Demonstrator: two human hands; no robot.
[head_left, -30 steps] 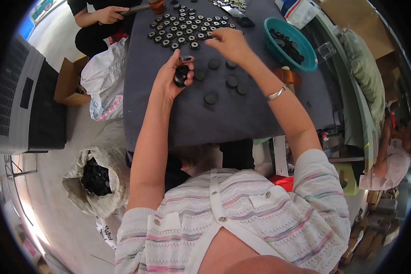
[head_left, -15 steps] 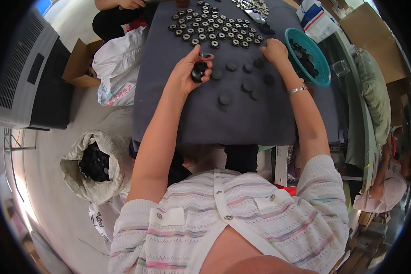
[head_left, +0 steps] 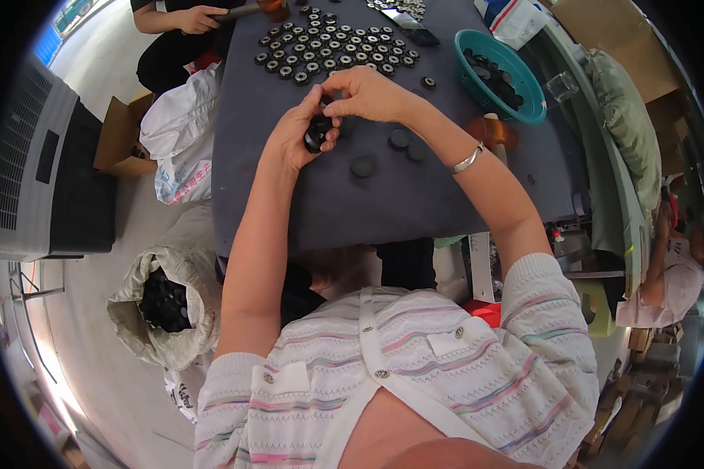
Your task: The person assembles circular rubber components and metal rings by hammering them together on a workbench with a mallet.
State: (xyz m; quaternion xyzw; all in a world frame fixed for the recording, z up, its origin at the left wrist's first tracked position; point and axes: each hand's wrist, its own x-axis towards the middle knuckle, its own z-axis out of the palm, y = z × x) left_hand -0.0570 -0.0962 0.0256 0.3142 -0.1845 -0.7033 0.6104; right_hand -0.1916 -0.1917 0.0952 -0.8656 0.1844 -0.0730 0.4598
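My left hand (head_left: 296, 134) is closed around glossy black round wheel-like pieces (head_left: 317, 134) above the dark cloth. My right hand (head_left: 368, 92) reaches across to it, with bent fingertips pinched together at a dark piece by the left thumb. What the right fingers hold is mostly hidden. Right of the hands, plain black discs (head_left: 361, 166) lie on the cloth. Beyond the hands spreads a cluster of black wheels with metal centres (head_left: 326, 44). A single such wheel (head_left: 429, 82) lies apart, right of the cluster.
A teal basket (head_left: 533, 109) of black discs stands at right, beside a clear glass (head_left: 562, 87). An amber-headed mallet (head_left: 499, 131) lies partly behind my right forearm. A phone (head_left: 409, 26) is at the far side. Left, a sack (head_left: 199, 273) holds black pieces; another person's hand (head_left: 199, 19) grips a handle.
My right hand has moved left from near the basket to meet my left hand. The mallet at right has come into sight. The whole view has shifted slightly.
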